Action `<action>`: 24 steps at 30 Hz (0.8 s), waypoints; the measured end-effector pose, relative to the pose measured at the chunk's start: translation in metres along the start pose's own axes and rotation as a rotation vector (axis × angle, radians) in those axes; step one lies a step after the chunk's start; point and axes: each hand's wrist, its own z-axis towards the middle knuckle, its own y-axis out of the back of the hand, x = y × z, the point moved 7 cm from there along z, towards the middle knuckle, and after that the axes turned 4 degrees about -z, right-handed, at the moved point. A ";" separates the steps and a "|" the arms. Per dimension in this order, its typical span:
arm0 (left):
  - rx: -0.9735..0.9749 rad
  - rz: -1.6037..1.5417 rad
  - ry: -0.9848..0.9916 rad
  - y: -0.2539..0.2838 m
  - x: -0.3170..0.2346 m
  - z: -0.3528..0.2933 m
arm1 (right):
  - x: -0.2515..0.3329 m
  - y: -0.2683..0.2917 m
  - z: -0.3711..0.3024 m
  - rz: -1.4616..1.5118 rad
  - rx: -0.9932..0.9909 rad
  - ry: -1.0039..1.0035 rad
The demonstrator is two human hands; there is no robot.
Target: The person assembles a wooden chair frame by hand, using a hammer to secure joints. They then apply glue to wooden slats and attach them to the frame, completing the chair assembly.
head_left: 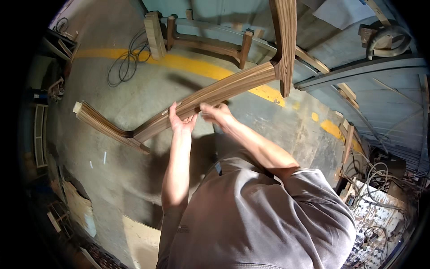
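A striped brown wooden leg frame (215, 92) is held up in front of me, slanting from lower left to upper right. Its long rail joins a curved leg at each end, and a pale block tips the left one. My left hand (182, 122) grips the rail's near edge around its middle, thumb up along the wood and fingers partly beneath. Just to the right, my right hand (217, 114) bends its fingers against the same edge; they are slightly blurred and partly hidden by the rail.
A similar brown frame (208, 44) stands on the floor by the far wall, beside a pale wooden post (155, 36). Black cable (127, 67) lies coiled across a yellow floor line (192, 66). At right are tangled wires (376, 172) and a paint-spattered board (374, 233).
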 end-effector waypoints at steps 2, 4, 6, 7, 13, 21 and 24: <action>-0.059 0.012 -0.039 -0.004 -0.009 0.019 | 0.036 0.003 -0.015 -0.620 0.067 0.139; 0.038 0.059 -0.109 -0.023 -0.014 0.026 | 0.092 -0.012 -0.039 -1.019 -0.058 0.671; 0.058 0.011 -0.085 -0.026 -0.015 0.048 | 0.140 -0.032 -0.039 -1.191 -0.098 0.911; 0.101 -0.042 -0.056 -0.027 -0.015 0.058 | 0.156 -0.043 -0.032 -1.251 -0.121 1.078; 0.092 0.016 -0.059 -0.039 -0.031 0.091 | 0.092 -0.060 0.139 -1.756 0.316 0.305; 0.410 0.263 -0.095 -0.068 -0.083 0.173 | 0.061 -0.092 0.241 -1.822 0.275 0.189; 0.348 0.646 0.110 -0.083 -0.120 0.209 | 0.049 -0.075 0.322 -1.733 0.257 0.205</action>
